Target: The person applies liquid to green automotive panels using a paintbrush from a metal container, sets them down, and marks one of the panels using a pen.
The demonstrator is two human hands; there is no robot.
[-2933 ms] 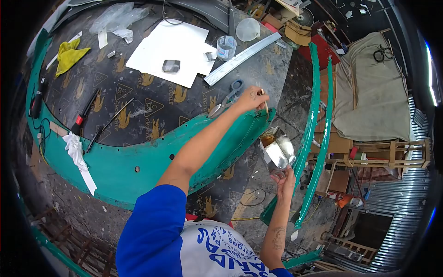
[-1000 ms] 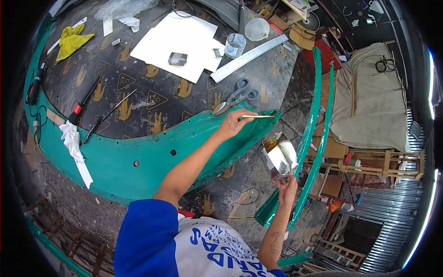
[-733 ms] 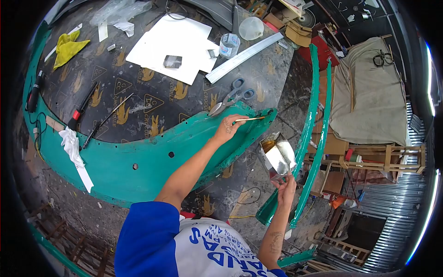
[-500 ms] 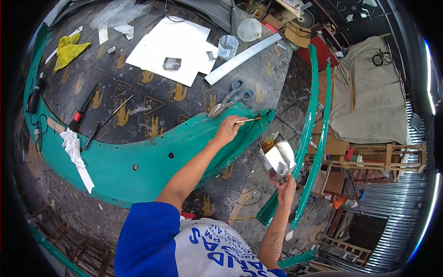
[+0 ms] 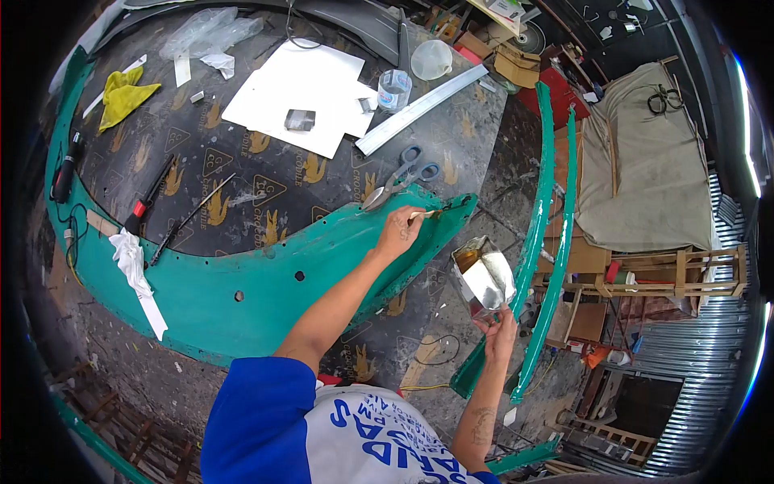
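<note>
My left hand [image 5: 398, 232] is closed around a thin brush [image 5: 421, 215] with a pale handle. Its tip touches the narrow right end of a large curved green panel [image 5: 266, 282], near a dark smear. Off to the right, my right hand [image 5: 495, 329] grips the lower edge of a shiny, foil-lined container [image 5: 486, 278], tilted so that amber liquid shows inside. Grey-handled scissors [image 5: 401, 177] lie by the panel's upper edge, just beyond my left hand.
White sheets [image 5: 294, 93], a clear plastic cup [image 5: 394, 90] and a pale metal strip [image 5: 421, 109] lie on the dark table. At left are a yellow cloth [image 5: 127, 98], a red-and-black tool [image 5: 137, 214] and a white rag [image 5: 129, 262]. Two long green strips [image 5: 538, 202] stand at right.
My left hand and the brush have shifted slightly left along the end of the panel. The view has moved a little; my right hand still holds the container at about the same place.
</note>
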